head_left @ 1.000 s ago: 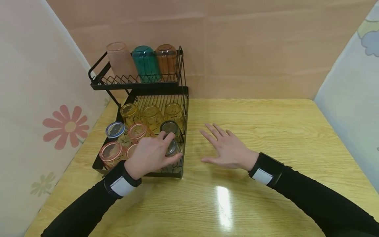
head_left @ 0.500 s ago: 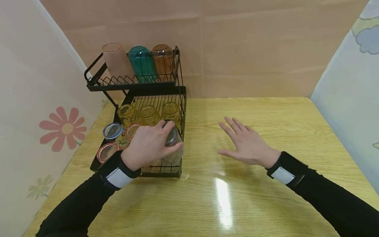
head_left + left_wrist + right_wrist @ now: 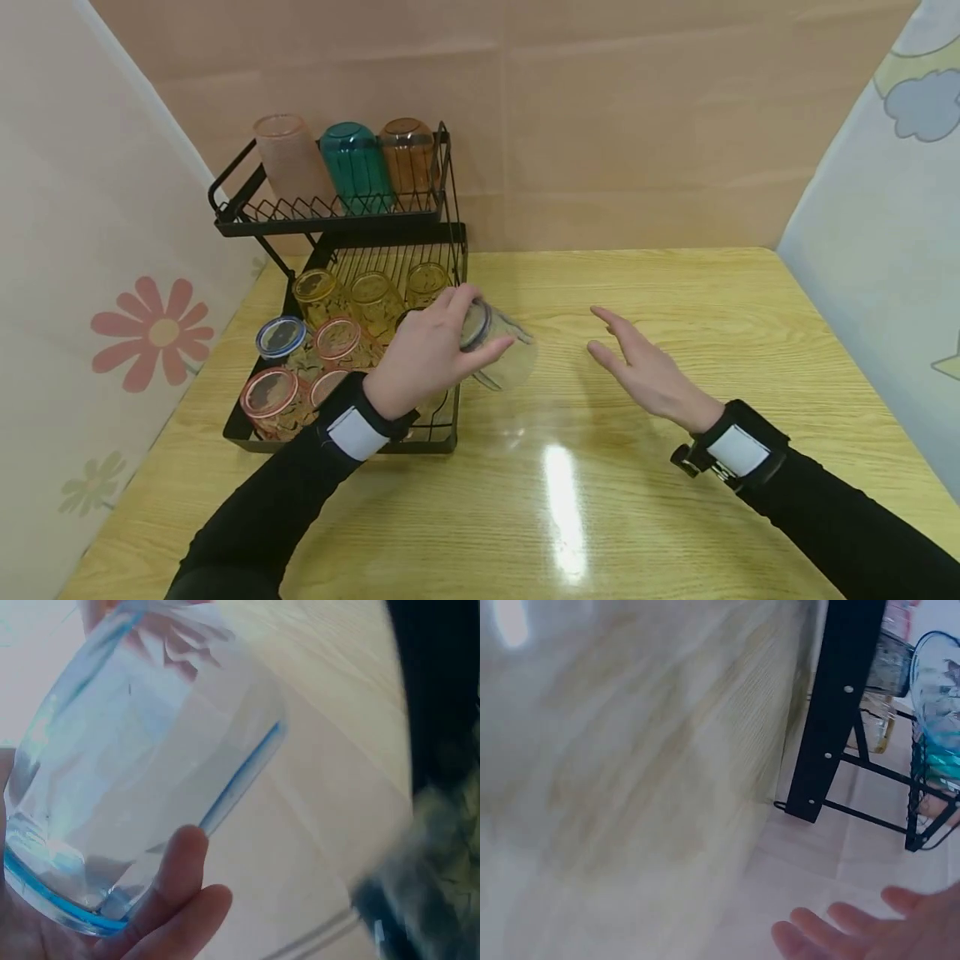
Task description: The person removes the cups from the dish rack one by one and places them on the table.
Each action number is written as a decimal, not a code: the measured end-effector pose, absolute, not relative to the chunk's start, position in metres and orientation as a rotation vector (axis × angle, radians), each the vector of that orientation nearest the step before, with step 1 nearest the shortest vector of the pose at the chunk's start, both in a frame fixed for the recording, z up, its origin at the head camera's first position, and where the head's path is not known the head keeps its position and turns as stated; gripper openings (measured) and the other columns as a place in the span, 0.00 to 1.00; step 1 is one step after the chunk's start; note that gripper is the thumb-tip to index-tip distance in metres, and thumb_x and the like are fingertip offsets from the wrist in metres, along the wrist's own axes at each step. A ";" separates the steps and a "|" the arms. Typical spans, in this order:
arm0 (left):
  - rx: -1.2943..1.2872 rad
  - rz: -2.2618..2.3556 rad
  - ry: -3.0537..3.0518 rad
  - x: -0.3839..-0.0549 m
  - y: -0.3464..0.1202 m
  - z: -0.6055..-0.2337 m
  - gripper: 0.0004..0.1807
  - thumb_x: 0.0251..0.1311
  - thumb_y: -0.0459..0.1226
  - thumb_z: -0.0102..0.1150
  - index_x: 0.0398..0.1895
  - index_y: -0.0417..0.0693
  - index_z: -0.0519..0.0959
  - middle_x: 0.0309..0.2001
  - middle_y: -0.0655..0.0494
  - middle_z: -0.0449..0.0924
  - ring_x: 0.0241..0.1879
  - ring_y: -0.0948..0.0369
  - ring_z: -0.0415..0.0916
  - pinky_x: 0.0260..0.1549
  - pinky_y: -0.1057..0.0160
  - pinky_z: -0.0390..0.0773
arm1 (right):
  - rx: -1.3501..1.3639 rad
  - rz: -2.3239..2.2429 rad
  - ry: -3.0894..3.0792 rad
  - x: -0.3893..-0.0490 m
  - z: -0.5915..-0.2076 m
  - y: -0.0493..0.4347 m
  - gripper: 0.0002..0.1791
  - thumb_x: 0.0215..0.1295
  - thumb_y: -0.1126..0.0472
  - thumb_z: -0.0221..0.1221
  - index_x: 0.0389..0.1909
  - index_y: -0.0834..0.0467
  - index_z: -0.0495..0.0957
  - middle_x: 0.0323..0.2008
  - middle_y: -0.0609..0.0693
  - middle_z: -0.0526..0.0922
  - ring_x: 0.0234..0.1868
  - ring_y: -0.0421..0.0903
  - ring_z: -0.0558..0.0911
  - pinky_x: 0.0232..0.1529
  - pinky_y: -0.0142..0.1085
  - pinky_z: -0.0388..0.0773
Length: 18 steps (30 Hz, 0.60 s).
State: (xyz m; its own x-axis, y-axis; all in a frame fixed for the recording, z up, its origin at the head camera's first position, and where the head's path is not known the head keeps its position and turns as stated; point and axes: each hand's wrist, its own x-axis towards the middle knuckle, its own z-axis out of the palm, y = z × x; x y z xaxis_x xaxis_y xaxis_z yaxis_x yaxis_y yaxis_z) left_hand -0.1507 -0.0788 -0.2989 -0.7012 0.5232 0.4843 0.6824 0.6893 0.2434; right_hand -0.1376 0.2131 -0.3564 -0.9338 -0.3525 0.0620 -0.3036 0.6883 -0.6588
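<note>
My left hand (image 3: pixel 427 346) grips a clear drinking glass (image 3: pixel 513 354) by one end and holds it tilted beside the right rim of the black two-tier rack (image 3: pixel 330 225). In the left wrist view, fingers curl round the thick bluish end of the glass (image 3: pixel 150 765). My right hand (image 3: pixel 652 371) hovers over the table to the right of the glass, fingers extended and holding nothing. The right wrist view shows its fingertips (image 3: pixel 802 937) low in the frame and the glass (image 3: pixel 936 690) at the right edge.
Pink, teal and amber glasses (image 3: pixel 356 167) stand on the upper tier. The lower tier holds yellow glasses (image 3: pixel 372 304), a blue-rimmed one (image 3: pixel 281 337) and several pink-rimmed ones (image 3: pixel 272 396). Wooden table (image 3: pixel 637 500) extends right of the rack; patterned sheets (image 3: pixel 45 208) flank it.
My left hand has lifted the clear glass out of the rack's front right corner, moved it right and tilted it. My right hand has moved right and turned more sideways.
</note>
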 end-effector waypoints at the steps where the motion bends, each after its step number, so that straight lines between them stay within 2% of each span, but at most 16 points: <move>1: -0.939 -0.636 -2.515 -0.151 -0.074 -0.300 0.33 0.56 0.62 0.45 0.49 0.44 0.65 0.34 0.55 0.69 0.15 0.66 0.59 0.09 0.70 0.60 | -0.530 -1.168 2.787 -0.136 -0.357 0.214 0.33 0.70 0.41 0.35 0.71 0.49 0.41 0.68 0.56 0.50 0.65 0.58 0.55 0.54 0.57 0.58; 6: -0.908 -0.896 -2.492 -0.151 -0.047 -0.308 0.34 0.55 0.62 0.47 0.51 0.44 0.62 0.40 0.56 0.66 0.24 0.66 0.63 0.18 0.71 0.66 | -0.437 -1.594 2.560 -0.131 -0.357 0.216 0.33 0.70 0.41 0.27 0.70 0.55 0.42 0.67 0.61 0.50 0.64 0.62 0.55 0.53 0.60 0.57; 10: -0.858 -1.093 -2.478 -0.150 -0.024 -0.318 0.33 0.54 0.61 0.51 0.51 0.47 0.60 0.40 0.57 0.63 0.30 0.64 0.65 0.26 0.70 0.69 | -0.306 -1.848 2.352 -0.126 -0.356 0.217 0.36 0.68 0.37 0.22 0.70 0.54 0.43 0.67 0.62 0.50 0.63 0.62 0.57 0.53 0.60 0.57; 18: -0.749 -1.443 -2.367 -0.146 0.023 -0.334 0.38 0.52 0.59 0.54 0.56 0.48 0.54 0.36 0.56 0.62 0.28 0.63 0.65 0.21 0.68 0.68 | -0.142 -2.166 1.998 -0.119 -0.341 0.210 0.42 0.63 0.30 0.22 0.71 0.52 0.37 0.69 0.57 0.43 0.65 0.59 0.54 0.56 0.56 0.56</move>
